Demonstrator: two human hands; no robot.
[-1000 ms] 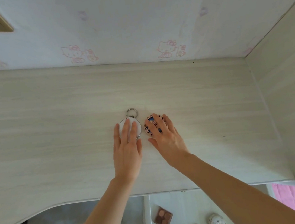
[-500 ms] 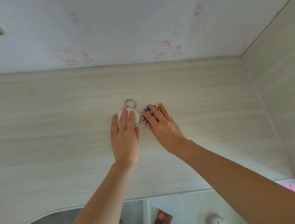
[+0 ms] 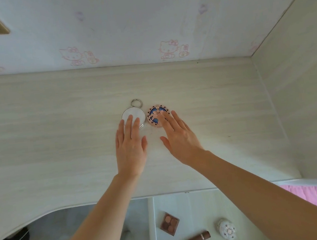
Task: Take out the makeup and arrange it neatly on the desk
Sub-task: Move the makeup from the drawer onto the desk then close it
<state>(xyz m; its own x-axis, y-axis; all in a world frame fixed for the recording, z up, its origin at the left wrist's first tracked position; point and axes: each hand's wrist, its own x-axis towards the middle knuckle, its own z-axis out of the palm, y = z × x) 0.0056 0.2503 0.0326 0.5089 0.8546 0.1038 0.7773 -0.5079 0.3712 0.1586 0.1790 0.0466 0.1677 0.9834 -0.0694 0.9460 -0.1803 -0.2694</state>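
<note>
Two round compacts lie side by side mid-surface (image 3: pixel 56 131): one white compact (image 3: pixel 133 115) with a metal ring (image 3: pixel 136 103), one pink patterned compact (image 3: pixel 158 117). The left hand (image 3: pixel 131 148) and right hand (image 3: pixel 179 139) rest straight fingers on them, gripping nothing. Below, the drawer (image 3: pixel 199 204) holds one eyeshadow palette (image 3: pixel 169 224), one brown lipstick (image 3: pixel 198 238) and one white jar (image 3: pixel 227 229).

1 head view, looks steeply down and forward over desk (image 3: pixel 56 131) to wall (image 3: pixel 141 13); both forearms reach in from below.
</note>
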